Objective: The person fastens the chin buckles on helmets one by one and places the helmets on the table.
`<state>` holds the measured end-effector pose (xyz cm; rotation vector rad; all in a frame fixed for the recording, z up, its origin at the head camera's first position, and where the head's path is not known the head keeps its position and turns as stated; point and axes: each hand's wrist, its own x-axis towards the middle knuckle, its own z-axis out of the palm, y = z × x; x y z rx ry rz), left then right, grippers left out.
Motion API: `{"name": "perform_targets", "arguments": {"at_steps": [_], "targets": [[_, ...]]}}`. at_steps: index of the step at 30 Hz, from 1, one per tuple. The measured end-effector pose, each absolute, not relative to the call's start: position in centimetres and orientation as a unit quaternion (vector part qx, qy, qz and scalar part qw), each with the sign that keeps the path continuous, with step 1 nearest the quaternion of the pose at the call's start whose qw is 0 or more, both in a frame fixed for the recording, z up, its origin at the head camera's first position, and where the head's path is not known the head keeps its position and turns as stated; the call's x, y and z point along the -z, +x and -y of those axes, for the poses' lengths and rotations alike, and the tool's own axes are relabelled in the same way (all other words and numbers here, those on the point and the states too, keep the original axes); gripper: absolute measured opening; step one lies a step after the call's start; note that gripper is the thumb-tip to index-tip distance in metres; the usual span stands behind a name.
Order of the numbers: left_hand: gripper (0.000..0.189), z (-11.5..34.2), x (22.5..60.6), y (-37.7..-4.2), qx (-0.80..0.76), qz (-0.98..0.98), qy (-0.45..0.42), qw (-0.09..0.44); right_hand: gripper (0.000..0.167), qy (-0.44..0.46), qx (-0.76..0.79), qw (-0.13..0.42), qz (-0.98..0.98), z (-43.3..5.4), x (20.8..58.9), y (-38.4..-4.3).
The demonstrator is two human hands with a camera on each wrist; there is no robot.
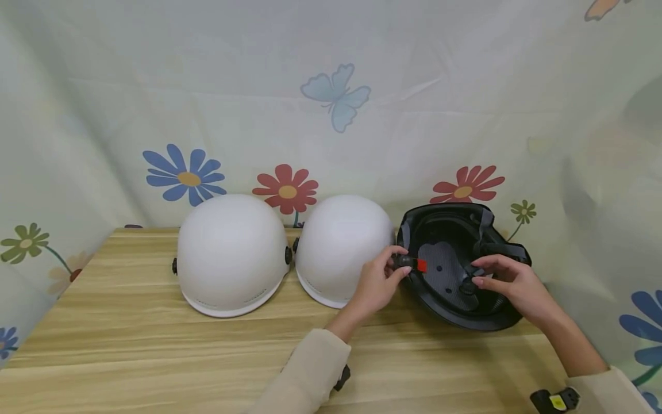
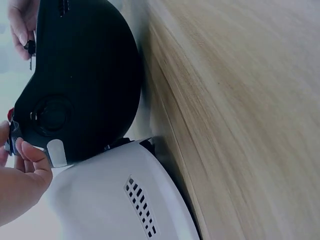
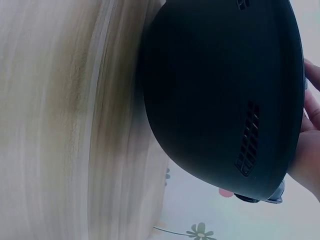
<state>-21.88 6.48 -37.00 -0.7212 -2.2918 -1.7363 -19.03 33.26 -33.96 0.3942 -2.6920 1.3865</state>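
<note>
the black helmet lies upturned near the right edge of the table; the left hand pinches a red-tabbed buckle, the right hand a dark strap piece, hard to make out against the lining; the yellow label by the right sleeve is unreadable

The left wrist view's edges cut off the black helmet and a white helmet.
</note>
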Motion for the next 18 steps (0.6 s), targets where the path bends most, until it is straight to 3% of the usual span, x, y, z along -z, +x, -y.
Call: {"name": "perform_targets", "arguments": {"at_steps": [18], "targets": [[0.029,-6.44,36.64,-22.06,0.578,0.781,-0.228,0.064,0.032,0.128,-0.453,0.039,0.881,-33.19,33.98,-18.87]]}}
